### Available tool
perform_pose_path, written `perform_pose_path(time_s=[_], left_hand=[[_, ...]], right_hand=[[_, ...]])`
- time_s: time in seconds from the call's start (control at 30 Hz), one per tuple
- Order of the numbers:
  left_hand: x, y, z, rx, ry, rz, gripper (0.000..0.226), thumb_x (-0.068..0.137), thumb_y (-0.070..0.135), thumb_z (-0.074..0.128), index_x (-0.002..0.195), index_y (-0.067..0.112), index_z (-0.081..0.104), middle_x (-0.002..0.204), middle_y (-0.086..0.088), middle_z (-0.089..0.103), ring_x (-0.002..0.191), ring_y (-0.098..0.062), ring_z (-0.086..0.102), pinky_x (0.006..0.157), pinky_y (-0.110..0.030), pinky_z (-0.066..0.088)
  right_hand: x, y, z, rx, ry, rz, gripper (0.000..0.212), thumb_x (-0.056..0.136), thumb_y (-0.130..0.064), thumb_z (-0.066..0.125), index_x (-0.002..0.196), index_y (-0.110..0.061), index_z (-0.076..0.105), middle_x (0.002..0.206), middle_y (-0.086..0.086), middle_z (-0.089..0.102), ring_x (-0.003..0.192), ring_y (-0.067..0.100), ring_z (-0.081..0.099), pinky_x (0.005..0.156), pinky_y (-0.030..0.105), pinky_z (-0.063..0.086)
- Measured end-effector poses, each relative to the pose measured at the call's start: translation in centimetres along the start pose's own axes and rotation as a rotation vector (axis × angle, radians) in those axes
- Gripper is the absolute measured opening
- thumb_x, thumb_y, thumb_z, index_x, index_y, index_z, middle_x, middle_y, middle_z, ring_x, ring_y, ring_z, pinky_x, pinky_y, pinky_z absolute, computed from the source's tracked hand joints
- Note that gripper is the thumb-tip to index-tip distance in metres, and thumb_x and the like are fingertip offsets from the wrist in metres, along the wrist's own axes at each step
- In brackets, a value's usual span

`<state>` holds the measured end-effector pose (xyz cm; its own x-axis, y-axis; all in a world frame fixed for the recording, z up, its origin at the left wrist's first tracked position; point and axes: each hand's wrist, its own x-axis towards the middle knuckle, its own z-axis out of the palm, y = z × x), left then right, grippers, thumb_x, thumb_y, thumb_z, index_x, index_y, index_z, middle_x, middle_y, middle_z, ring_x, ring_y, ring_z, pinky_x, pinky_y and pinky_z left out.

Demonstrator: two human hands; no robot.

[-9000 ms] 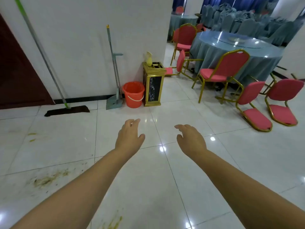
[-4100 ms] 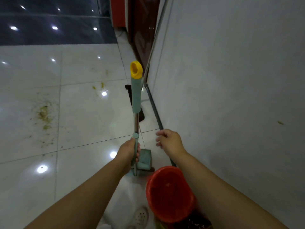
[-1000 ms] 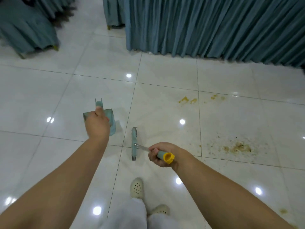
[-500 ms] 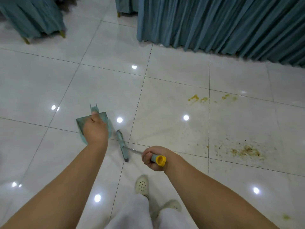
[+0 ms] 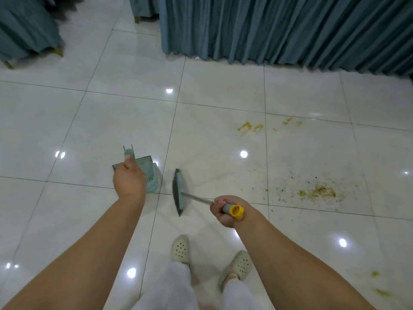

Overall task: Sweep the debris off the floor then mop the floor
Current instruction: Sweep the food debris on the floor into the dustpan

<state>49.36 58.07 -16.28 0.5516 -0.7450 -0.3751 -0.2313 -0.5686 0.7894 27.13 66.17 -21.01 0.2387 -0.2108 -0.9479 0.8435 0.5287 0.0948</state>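
Observation:
My left hand (image 5: 129,180) grips the handle of a teal dustpan (image 5: 150,173), which hangs low over the white tiled floor (image 5: 89,121). My right hand (image 5: 225,211) grips the yellow-capped handle of a teal broom (image 5: 178,191); its head sits on the floor just right of the dustpan. A patch of brown-green debris (image 5: 317,192) lies on the floor to the right of the broom. Yellow stains (image 5: 250,127) mark the tile farther away.
Blue-green pleated drapery (image 5: 279,27) runs along the far side. A draped furniture piece (image 5: 26,30) stands at the upper left. My feet in cream clogs (image 5: 181,249) stand at the bottom centre. More small stains (image 5: 377,285) lie at the lower right.
The broom head has swung from beside the dustpan to the right and turned more upright. The view has shifted slightly, bringing the debris patch closer. Both hands keep their grips.

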Motion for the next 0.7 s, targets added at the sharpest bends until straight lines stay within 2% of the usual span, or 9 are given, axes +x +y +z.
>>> perform_pose_path(time_s=[0.07,0.13,0.27,0.37,0.47,0.57,0.63,0.7], left_hand=[[-1.9,0.1,2.1,0.008,-0.014,0.018,0.054,0.099,0.046,0.028,0.063,0.011,0.049,0.062,-0.003,0.052,0.07,-0.029,0.054,0.077,-0.046,0.051],[-4.4,0.6,4.3,0.033,-0.037,0.037,0.053,0.1,0.043,0.027,0.07,0.006,0.051,0.063,-0.003,0.052,0.072,-0.028,0.055,0.073,-0.039,0.048],[-9.4,1.0,8.9,0.061,-0.065,0.076,0.054,0.102,0.041,0.026,0.063,0.01,0.047,0.074,-0.011,0.057,0.074,-0.026,0.055,0.077,-0.039,0.048],[-12.8,1.0,12.2,0.081,-0.08,0.109,0.052,0.102,0.039,0.025,0.069,0.006,0.048,0.08,-0.014,0.058,0.078,-0.027,0.056,0.072,-0.034,0.042],[-16.1,1.3,15.2,0.083,-0.103,0.125,0.05,0.102,0.039,0.025,0.065,0.012,0.045,0.088,-0.023,0.064,0.085,-0.033,0.062,0.077,-0.036,0.046],[-18.6,1.3,17.9,0.105,-0.137,0.13,0.052,0.102,0.04,0.024,0.068,0.009,0.047,0.09,-0.021,0.065,0.085,-0.033,0.061,0.081,-0.038,0.047],[-19.5,1.0,19.4,0.111,-0.164,0.117,0.055,0.101,0.043,0.024,0.076,0.004,0.053,0.084,-0.016,0.062,0.082,-0.03,0.059,0.083,-0.04,0.047],[-20.1,0.7,20.7,0.094,-0.19,0.106,0.06,0.099,0.048,0.025,0.097,-0.004,0.057,0.078,-0.013,0.062,0.085,-0.034,0.063,0.084,-0.045,0.05]], right_hand=[[-1.3,-2.0,-2.4,0.034,0.005,-0.034,0.01,0.095,0.005,0.038,0.089,0.001,0.044,0.072,0.012,0.04,0.023,0.013,0.036,0.026,0.013,0.036],[-2.5,-4.1,-5.1,0.067,0.01,-0.062,0.01,0.095,0.005,0.038,0.089,-0.001,0.043,0.072,0.013,0.04,0.023,0.013,0.036,0.027,0.012,0.036],[-4.4,-8.7,-10.9,0.133,0.02,-0.113,0.008,0.095,0.003,0.038,0.091,-0.002,0.042,0.073,0.01,0.038,0.023,0.013,0.036,0.027,0.013,0.037],[-6.1,-12.0,-15.3,0.182,0.011,-0.155,0.009,0.096,0.003,0.034,0.093,0.0,0.042,0.072,0.009,0.036,0.024,0.013,0.036,0.028,0.013,0.037],[-7.8,-15.1,-19.3,0.228,0.014,-0.202,0.009,0.096,0.003,0.033,0.094,0.0,0.042,0.071,0.008,0.034,0.024,0.013,0.036,0.028,0.013,0.037],[-9.4,-17.7,-22.9,0.26,0.041,-0.247,0.008,0.098,0.001,0.035,0.095,0.0,0.042,0.073,0.008,0.035,0.024,0.013,0.035,0.028,0.013,0.036],[-10.8,-19.1,-24.8,0.252,0.066,-0.276,0.008,0.098,0.0,0.036,0.092,0.0,0.042,0.074,0.011,0.038,0.023,0.013,0.035,0.027,0.013,0.036],[-12.0,-20.2,-26.4,0.238,0.086,-0.305,0.009,0.097,0.002,0.037,0.09,0.001,0.042,0.074,0.013,0.039,0.023,0.013,0.034,0.027,0.012,0.035]])
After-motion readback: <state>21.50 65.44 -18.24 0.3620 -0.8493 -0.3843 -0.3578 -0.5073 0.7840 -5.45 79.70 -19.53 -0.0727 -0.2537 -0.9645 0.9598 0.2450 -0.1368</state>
